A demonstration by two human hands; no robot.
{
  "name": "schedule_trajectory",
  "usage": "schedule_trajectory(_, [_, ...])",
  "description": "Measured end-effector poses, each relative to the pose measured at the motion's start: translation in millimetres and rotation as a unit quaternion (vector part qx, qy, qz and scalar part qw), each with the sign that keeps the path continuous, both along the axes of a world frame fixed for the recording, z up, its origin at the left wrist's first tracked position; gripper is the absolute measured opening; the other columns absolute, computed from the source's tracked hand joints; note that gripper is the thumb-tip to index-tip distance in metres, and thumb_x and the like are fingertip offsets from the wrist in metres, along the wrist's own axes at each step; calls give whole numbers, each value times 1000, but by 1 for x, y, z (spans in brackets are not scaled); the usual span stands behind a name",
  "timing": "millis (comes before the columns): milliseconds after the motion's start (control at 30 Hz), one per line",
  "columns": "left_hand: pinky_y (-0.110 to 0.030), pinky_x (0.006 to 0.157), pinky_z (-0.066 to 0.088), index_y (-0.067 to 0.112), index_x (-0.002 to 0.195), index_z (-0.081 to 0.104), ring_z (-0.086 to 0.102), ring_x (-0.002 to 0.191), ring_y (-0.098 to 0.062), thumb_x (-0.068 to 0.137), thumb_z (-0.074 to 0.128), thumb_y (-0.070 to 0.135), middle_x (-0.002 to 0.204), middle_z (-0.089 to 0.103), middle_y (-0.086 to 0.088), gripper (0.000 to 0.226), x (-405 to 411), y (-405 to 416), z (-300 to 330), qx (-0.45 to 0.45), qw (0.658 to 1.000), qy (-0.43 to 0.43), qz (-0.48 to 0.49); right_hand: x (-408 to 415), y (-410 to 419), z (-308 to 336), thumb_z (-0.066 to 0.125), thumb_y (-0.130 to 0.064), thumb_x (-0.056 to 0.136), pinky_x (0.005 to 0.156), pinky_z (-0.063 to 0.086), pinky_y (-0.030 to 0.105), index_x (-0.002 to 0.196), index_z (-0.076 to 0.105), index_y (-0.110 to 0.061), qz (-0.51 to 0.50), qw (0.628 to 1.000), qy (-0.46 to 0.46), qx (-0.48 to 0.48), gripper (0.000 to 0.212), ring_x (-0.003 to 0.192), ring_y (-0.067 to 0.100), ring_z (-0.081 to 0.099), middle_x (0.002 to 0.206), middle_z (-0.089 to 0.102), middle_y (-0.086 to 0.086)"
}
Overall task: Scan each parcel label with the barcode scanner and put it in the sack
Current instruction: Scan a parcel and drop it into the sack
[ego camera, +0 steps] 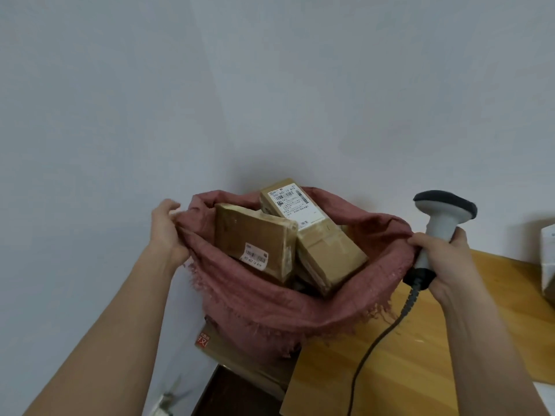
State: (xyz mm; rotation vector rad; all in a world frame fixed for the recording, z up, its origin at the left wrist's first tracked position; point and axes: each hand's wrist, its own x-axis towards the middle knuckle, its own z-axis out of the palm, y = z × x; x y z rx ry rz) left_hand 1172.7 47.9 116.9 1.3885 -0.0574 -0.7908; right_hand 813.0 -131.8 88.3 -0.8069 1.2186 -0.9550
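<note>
Sack [270,307] of faded red cloth hangs open between the two hands, its mouth stretched wide. Left hand [166,232] pinches the rim on its own side, fingers curled into the bunched fabric. Right hand [444,259] wraps round the grip of the scanner [441,223] and also catches the rim on that side, so both hands are closed and well apart with the opening between them. The scanner head stands above the right hand, and its dark cable [378,343] trails down from below that hand across the wooden counter [420,340].

Inside the mouth lie brown cardboard parcels. One parcel [255,235], nearer the left hand, shows a small white label at its lower corner. A second, longer parcel [312,235] leans beside it, nearer the right hand, tilted, with a large white label on its upper face. They touch each other.

Below the sack a brown box [228,352] shows a red mark. Past the right hand, at the frame edge, sits a pale package [548,259].
</note>
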Motion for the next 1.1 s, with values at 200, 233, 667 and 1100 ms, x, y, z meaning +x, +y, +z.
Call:
schedule_trajectory(200, [-40, 73, 57, -2, 106, 62, 67, 80, -32, 87, 70, 18, 97, 68, -20, 29, -1, -27, -8, 291, 940, -111, -139, 8, 13, 3, 53, 5, 86, 49, 51, 35, 99, 55, -3, 142, 976, -14, 166, 15, 56, 27, 55, 71, 58, 14])
schedule_trajectory(233, [-38, 72, 53, -2, 97, 63, 64, 78, -31, 87, 65, 11, 93, 66, -19, 17, 4, -33, -2, 282, 941, -137, -124, 12, 13, 3, 52, 4, 87, 51, 48, 34, 94, 55, -4, 144, 975, -22, 169, 11, 54, 26, 52, 67, 56, 12])
schedule_trajectory(667, [-31, 55, 54, 0, 97, 66, 68, 68, -25, 83, 75, 38, 84, 71, -16, 41, 25, -41, 25, 372, 885, -170, -223, 51, -24, 46, 68, 0, 88, 66, 57, 37, 121, 54, -6, 10, 991, -130, -12, 37, 68, 21, 63, 86, 63, 12])
schedule_trajectory(1100, [-29, 47, 56, 12, 76, 67, 68, 55, -14, 104, 35, 14, 62, 71, -3, 42, 53, -71, 70, -39, 999, -6, 12, 69, -53, 70, 56, 7, 92, 47, 47, 19, 112, 45, -11, -47, 965, -257, -29, 29, 45, 5, 51, 70, 53, 3])
